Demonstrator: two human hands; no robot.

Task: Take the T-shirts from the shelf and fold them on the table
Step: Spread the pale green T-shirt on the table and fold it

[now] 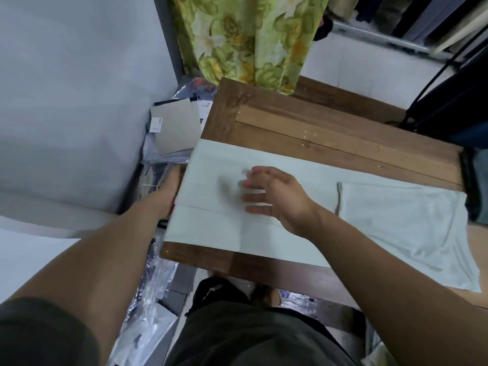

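Observation:
A pale mint T-shirt lies stretched along the wooden table, its long sides folded in and its neck end at the right. My left hand is at the shirt's left end, fingers tucked under the cloth and partly hidden, gripping that edge. My right hand rests flat on top of the shirt's middle with fingers spread, blurred by motion.
A green floral cloth hangs over the table's far edge. Grey cardboard sheets and plastic bags lie on the floor left of the table. A clothes rail with dark garments stands at the back right. A white wall is on the left.

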